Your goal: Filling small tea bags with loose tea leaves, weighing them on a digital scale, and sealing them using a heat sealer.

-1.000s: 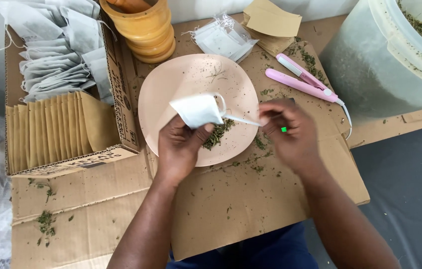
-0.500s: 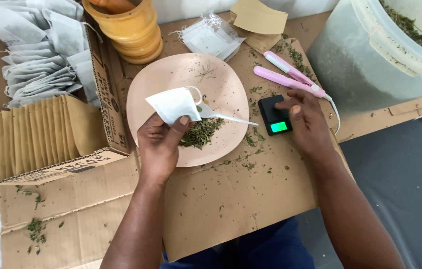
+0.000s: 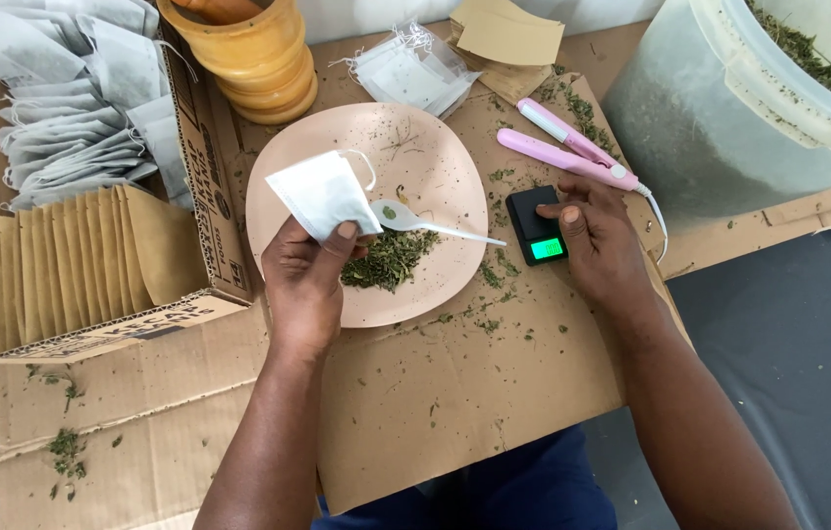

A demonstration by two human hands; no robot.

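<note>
I am sitting at the counter (image 3: pixel 415 412), which is covered in cardboard and strewn with herb crumbs. My left hand (image 3: pixel 307 275) is pinching a white bag (image 3: pixel 322 193) between thumb and fingers, holding it over the plate's (image 3: pixel 278 211) left side; it is sitting slightly lower and nearer me than half a second ago. My right hand (image 3: pixel 597 236) is now resting on the scale (image 3: pixel 536 226), fingers curled loosely at its right edge, gripping nothing; a second ago it was at the spoon. The spoon (image 3: pixel 415 221) is now lying free on the plate, bowl beside the herb pile (image 3: pixel 391 260). Beyond the scale the pink sealer (image 3: pixel 567 147) is lying unmoved. Farther off, the box (image 3: pixel 194 167) of bags, the yellow jar (image 3: pixel 253 54) and the tub (image 3: pixel 729 98) are standing as before.
</note>
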